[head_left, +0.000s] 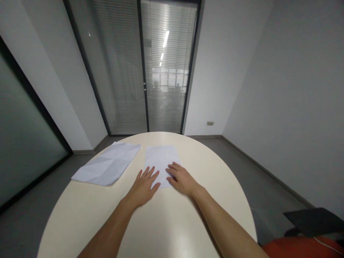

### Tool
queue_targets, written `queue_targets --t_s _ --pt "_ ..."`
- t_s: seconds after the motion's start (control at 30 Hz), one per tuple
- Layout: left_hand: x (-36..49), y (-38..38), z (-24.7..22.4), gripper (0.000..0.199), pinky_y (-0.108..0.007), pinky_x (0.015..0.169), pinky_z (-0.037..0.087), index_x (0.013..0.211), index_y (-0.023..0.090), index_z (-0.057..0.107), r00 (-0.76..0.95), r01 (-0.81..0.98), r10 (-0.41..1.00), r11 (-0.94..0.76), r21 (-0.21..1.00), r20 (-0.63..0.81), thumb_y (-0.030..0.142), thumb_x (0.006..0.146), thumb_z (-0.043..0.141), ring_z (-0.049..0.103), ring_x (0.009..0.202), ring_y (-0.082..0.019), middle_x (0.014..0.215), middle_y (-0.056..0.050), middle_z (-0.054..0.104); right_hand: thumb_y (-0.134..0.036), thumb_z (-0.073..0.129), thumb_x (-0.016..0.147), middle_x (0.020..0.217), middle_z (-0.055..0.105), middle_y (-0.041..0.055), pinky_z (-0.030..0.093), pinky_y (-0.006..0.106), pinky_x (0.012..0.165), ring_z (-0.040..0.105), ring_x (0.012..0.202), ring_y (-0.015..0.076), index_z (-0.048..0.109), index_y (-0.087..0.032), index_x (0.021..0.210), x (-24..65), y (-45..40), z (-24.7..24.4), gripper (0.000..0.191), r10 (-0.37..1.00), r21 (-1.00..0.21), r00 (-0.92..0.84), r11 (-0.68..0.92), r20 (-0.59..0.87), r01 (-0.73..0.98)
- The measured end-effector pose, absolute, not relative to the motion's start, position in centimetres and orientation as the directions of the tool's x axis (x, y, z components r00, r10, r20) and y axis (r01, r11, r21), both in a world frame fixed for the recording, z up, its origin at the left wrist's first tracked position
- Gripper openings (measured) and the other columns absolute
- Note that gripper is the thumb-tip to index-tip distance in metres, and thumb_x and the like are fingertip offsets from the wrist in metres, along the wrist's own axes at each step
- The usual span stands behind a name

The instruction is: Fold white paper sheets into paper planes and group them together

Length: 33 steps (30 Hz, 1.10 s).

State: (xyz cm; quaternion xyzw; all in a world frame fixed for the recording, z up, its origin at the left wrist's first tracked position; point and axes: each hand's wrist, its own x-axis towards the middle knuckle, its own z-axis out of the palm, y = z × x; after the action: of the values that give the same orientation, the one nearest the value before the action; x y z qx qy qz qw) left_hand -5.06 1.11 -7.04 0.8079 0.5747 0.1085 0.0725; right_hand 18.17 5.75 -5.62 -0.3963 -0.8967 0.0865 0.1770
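Lying flat between two hands

White, rectangular and nearly smooth, the sheet lies on the round table, right of the creased paper stack. Left hand spreads its fingers over it; right hand, loosely open, touches its edge, grasping nothing.

Bare tabletop is lying open to my right and nearest me; the creased paper stack is blocking the far left, its corner overhanging nothing I can confirm.
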Motion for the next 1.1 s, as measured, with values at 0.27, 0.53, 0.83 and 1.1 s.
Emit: queue_targets --t_s 0.27,0.53,0.83,1.1 --pt "-5.6 1.0 -6.5 0.063 -0.058 0.123 0.017 0.15 0.026 0.049 0.358 0.882 0.928 -0.373 0.287 0.103 0.054 0.093 0.055 0.023 0.153 -0.035 0.164 -0.009 0.032 -0.037 0.052 0.099 0.148 0.055 0.0164 0.035 0.045 0.119 0.047 0.14 0.0295 0.059 -0.014 0.141 18.6 5.8 -5.9 0.048 0.721 -0.37 -0.643 0.689 0.261 0.623" --pt "-6.1 1.3 -7.0 0.056 -0.055 0.122 0.026 0.144 0.026 0.056 0.389 0.852 0.909 -0.416 0.318 0.146 0.053 0.096 0.053 0.029 0.151 -0.034 0.16 -0.008 0.041 -0.037 0.057 0.097 0.147 0.055 0.0172 0.037 0.048 0.118 0.047 0.141 0.0315 0.062 -0.015 0.138 18.9 6.0 -5.8 0.047 0.702 -0.409 -0.662 0.702 0.261 0.583" --pt "-6.3 1.5 -7.1 0.05 -0.053 0.121 0.028 0.139 0.023 0.062 0.378 0.86 0.911 -0.411 0.303 0.163 0.05 0.098 0.05 0.034 0.149 -0.034 0.156 -0.009 0.046 -0.053 0.077 0.078 0.138 0.063 0.0177 0.044 0.043 0.111 0.057 0.129 0.0327 0.071 -0.015 0.125 19.8 6.0 -4.8 0.061 0.692 -0.456 -0.703 0.686 0.165 0.567" --pt "-6.5 0.8 -6.0 0.048 -0.05 0.12 0.034 0.131 0.021 0.068 0.357 0.849 0.917 -0.398 0.347 0.177 0.047 0.092 0.058 0.04 0.146 -0.033 0.15 -0.009 0.053 -0.044 0.075 0.081 0.127 0.071 0.0109 0.05 0.035 0.096 0.069 0.108 0.0269 0.078 -0.02 0.101 20.4 6.2 -4.4 0.032 0.73 -0.532 -0.669 0.626 0.141 0.571"
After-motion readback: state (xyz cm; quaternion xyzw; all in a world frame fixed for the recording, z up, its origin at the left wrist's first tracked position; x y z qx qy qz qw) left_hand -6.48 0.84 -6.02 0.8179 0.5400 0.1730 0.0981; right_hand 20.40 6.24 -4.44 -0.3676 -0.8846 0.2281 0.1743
